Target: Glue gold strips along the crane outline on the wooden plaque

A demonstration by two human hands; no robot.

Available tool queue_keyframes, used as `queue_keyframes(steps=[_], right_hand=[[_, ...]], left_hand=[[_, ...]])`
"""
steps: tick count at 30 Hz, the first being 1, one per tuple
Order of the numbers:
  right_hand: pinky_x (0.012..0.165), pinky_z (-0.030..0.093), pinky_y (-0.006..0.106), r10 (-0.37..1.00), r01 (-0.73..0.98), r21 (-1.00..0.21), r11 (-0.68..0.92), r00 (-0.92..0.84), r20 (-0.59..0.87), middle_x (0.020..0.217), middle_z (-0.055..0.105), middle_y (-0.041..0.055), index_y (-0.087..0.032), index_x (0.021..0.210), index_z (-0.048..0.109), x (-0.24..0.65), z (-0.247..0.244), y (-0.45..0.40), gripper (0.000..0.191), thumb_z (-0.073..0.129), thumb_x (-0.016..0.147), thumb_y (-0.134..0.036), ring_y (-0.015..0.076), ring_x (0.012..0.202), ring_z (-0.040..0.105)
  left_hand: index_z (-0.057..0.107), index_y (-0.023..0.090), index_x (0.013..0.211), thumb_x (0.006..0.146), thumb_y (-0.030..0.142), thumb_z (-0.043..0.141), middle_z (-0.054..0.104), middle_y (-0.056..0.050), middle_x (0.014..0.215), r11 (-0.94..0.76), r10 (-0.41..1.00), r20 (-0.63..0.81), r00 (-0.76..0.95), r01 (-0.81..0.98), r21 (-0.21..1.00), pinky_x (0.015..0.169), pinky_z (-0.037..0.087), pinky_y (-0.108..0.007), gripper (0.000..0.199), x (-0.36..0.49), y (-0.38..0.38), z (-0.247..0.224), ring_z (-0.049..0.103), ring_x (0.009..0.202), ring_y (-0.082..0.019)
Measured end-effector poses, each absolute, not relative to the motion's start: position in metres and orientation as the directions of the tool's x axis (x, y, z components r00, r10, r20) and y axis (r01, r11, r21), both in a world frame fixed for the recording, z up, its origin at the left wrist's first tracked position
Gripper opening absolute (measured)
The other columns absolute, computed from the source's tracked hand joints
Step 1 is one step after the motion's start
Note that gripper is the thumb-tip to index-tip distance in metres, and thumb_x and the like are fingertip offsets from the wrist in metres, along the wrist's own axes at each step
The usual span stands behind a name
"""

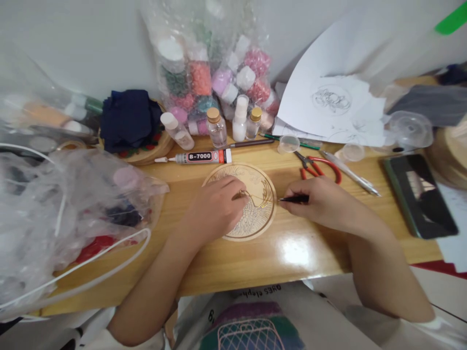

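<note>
A round wooden board (251,221) with a fine line drawing lies flat on the table. Thin gold wire (263,200) curves across its right half. My left hand (222,204) rests over the board's left side, fingers closed, with a gold piece of wire showing at the fingertips. Just off the board's right edge, my right hand (317,201) grips a slim black tool (295,199) whose tip points left at the wire. Whether this tool is a pair of tweezers is too small to tell.
Behind the board lie a B-7000 glue tube (200,156), small bottles (217,129) and red-handled pliers (321,167). A phone (419,194) is at the right. Plastic bags (91,209) and a white cable (142,243) crowd the left. Paper drawings (328,112) lean at the back.
</note>
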State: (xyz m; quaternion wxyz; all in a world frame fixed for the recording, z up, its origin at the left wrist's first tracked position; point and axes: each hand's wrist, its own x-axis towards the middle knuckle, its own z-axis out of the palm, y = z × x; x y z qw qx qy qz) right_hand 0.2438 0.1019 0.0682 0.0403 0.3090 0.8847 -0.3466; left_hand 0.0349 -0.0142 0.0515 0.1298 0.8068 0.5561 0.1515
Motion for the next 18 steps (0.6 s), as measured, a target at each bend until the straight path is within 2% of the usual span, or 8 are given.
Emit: queue_keyframes(steps=[5,18], right_hand=[[0.047,0.031,0.024,0.525,0.590,-0.582,0.560,-0.796,-0.301,0.053,0.059,-0.0009,-0.017,0.061,0.059,0.2431,0.0694,0.1024,0.019,0.056,0.078,-0.023,0.0102,0.048,0.048],[0.049,0.031,0.024,0.515,0.597,-0.571,0.563,-0.794,-0.322,0.053,0.059,-0.0011,-0.017,0.062,0.060,0.2439,0.0688,0.1016,0.020,0.055,0.079,-0.024,0.0105,0.049,0.048]], left_hand=[[0.065,0.016,0.085,0.087,0.010,0.045,0.062,-0.009,0.096,-0.385,0.923,0.138,0.360,0.880,0.279,0.085,0.049,-0.037,0.021,0.0348,-0.0141,0.0499,0.055,0.099,-0.022],[0.065,0.015,0.082,0.087,0.010,0.045,0.062,-0.009,0.093,-0.381,0.924,0.160,0.347,0.875,0.298,0.083,0.049,-0.038,0.021,0.0367,-0.0135,0.0503,0.055,0.095,-0.022]])
